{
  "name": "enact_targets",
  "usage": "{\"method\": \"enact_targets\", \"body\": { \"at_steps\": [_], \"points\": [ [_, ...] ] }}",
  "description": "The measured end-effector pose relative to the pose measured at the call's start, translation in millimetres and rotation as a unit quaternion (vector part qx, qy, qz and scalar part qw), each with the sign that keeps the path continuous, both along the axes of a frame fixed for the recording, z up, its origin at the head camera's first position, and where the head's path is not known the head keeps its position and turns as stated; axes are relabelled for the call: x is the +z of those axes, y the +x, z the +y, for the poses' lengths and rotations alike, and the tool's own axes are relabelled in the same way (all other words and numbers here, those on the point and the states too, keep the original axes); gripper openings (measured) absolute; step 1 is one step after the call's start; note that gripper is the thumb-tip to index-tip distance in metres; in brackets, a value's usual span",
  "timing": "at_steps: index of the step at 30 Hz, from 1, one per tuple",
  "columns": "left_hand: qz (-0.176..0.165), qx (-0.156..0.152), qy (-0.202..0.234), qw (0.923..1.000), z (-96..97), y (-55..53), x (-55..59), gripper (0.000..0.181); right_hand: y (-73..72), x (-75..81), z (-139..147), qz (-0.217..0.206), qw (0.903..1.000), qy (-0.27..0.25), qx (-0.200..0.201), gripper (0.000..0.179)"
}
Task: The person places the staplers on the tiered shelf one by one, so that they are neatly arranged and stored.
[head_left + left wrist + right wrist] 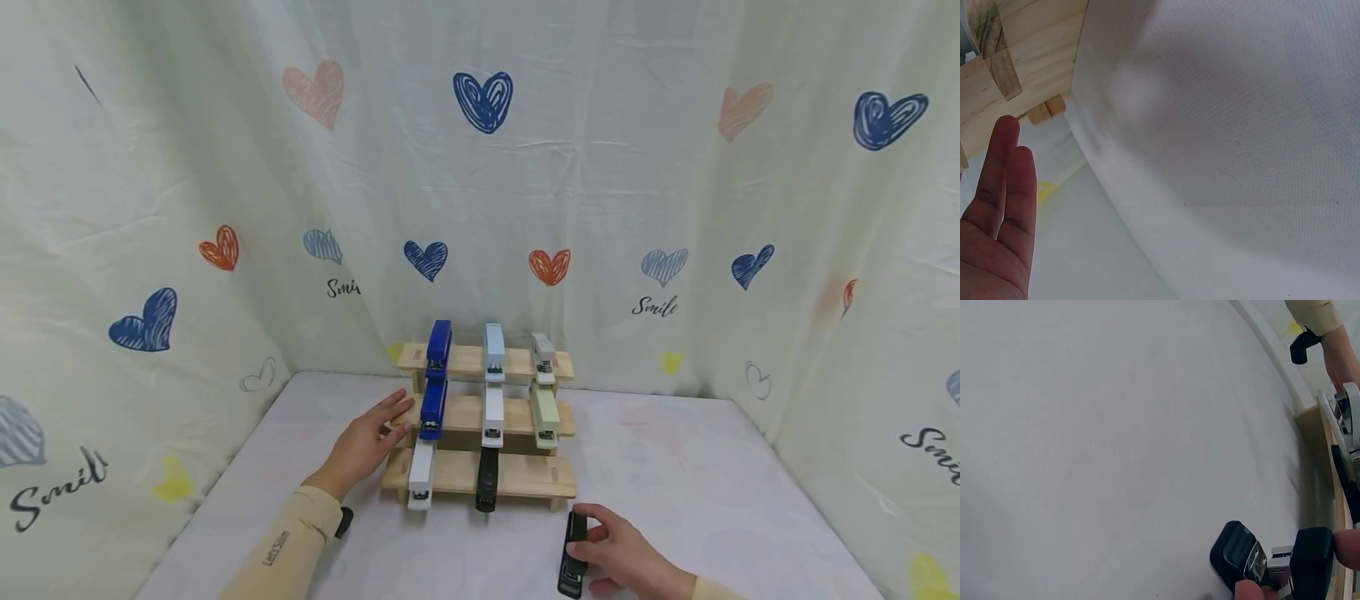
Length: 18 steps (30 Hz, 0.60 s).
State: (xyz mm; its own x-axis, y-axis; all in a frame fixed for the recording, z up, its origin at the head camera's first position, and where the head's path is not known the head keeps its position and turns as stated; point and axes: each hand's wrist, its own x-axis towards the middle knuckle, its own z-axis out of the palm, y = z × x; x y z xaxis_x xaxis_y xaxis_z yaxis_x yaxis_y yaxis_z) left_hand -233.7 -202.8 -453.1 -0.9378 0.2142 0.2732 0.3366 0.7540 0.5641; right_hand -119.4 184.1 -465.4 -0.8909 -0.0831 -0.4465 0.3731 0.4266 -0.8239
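Observation:
My right hand [630, 554] holds a black stapler [572, 575] between thumb and fingers, low in front of the wooden rack's right corner. In the right wrist view the same stapler [1311, 565] shows its metal nose, with fingertips on it. My left hand [363, 442] rests at the left end of the three-tier wooden rack [525, 475], near the middle shelf. Two of its fingers [1020, 187] look straight in the left wrist view. On the bottom shelf sit a white stapler [422, 471] and another black stapler [487, 479], with bare wood to their right.
The middle shelf carries a blue stapler [432, 408], a white stapler [492, 408] and a pale green stapler [546, 412]. Above them stand a blue stapler [438, 346], a light blue stapler [494, 346] and a grey stapler [542, 354]. A heart-printed curtain [600, 183] surrounds the white table [660, 450].

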Motion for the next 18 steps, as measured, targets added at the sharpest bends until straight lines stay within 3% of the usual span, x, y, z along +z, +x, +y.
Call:
{"method": "enact_targets", "body": {
  "at_steps": [18],
  "points": [
    [0.002, 0.002, 0.003, 1.0, 0.5, 0.2, -1.2, 0.048, -2.2, -3.1, -1.2, -0.02, 0.9969, -0.073, -0.021, 0.063]
  ]
}}
